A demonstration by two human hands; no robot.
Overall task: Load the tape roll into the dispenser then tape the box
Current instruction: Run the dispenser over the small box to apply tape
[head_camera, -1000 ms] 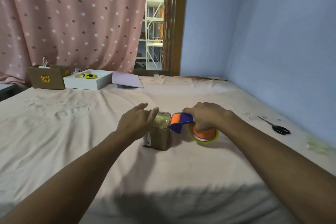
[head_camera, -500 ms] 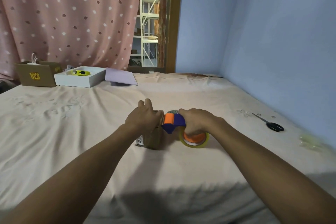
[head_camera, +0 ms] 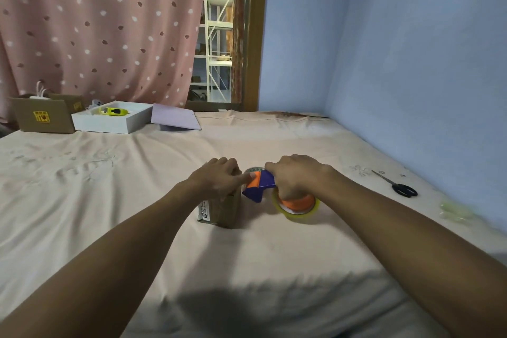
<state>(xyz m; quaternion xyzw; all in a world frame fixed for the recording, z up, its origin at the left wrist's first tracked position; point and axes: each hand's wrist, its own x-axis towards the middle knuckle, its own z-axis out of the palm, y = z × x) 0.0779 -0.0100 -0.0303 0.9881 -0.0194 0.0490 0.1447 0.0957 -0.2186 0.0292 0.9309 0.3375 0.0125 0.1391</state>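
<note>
A small brown cardboard box (head_camera: 221, 210) stands on the bed near the middle. My left hand (head_camera: 216, 180) lies over its top, fingers curled, a fingertip touching the orange front of the tape dispenser (head_camera: 259, 185). The dispenser is purple and orange and carries a yellowish tape roll (head_camera: 297, 207) with an orange core. My right hand (head_camera: 295, 175) grips the dispenser from above, its head against the box's upper right edge. The box top is mostly hidden by my left hand.
Black scissors (head_camera: 399, 185) lie at the right near the blue wall. A crumpled bit of tape (head_camera: 454, 211) sits further right. At the back left are a brown carton (head_camera: 41, 118), a white tray (head_camera: 112, 121) and a lilac lid (head_camera: 175, 119).
My left hand went from flat and open above the box to curled down on its top. The dispenser stayed against the box's right edge in my right hand.
</note>
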